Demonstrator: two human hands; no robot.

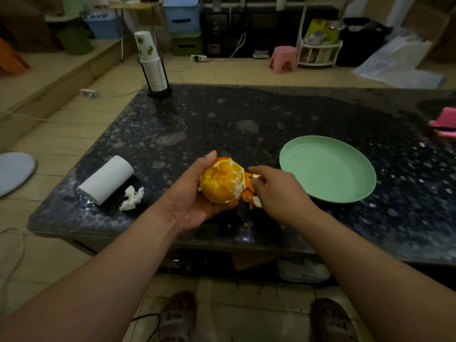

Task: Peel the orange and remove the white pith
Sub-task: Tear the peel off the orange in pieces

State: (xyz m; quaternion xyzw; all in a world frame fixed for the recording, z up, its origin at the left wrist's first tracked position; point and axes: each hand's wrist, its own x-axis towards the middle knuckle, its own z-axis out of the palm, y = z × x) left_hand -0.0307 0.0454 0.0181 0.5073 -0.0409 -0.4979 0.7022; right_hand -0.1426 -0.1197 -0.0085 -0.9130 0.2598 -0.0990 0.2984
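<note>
While your left hand (187,196) cups the orange (222,180) above the counter's (246,114) near edge, its fingers curl under the fruit and the thumb lies up the left side. Your right hand (276,191) pinches a peel strip (248,192) hanging at the orange's right. Green plate (328,169) just right; paper roll (106,180) left.

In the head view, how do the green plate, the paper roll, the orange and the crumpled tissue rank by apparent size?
1. green plate
2. paper roll
3. orange, though it is held up nearer the camera, so its place against the roll is unsure
4. crumpled tissue
</note>
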